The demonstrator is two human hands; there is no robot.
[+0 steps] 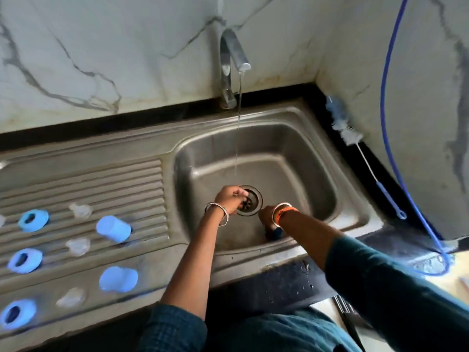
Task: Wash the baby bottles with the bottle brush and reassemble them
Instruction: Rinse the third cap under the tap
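- Along the left edge of the ribbed draining board (83, 179) lie three blue screw rings: one at the back (33, 220), one in the middle (24, 260) and one nearest the person (17, 314), each well apart from the next.
- Just right of the rings sit three clear teats, back (80, 210), middle (78, 246) and front (71, 297), blurred and hard to make out.
- Further right on the same board lie two blue caps on their sides, one behind (113, 228) and one in front (118, 279).
- The left hand (230, 199) is down in the sink basin (312, 179), fingers curled beside the round drain (250, 200); what it grips, if anything, I cannot tell. Bangles ring the wrist.
- A thin stream of water falls from the tap (229, 69) into the basin behind the hands.
- The right hand (266, 217) is low in the basin, just right of the drain, mostly hidden behind its own wrist and bangles; a dark blue object (277, 233) shows under it, too unclear to name, and the grip cannot be judged.
- The bottle brush (355, 146) lies on the black counter to the right of the sink, bristles toward the wall, untouched.
- A blue hose (388, 128) hangs down the right wall.
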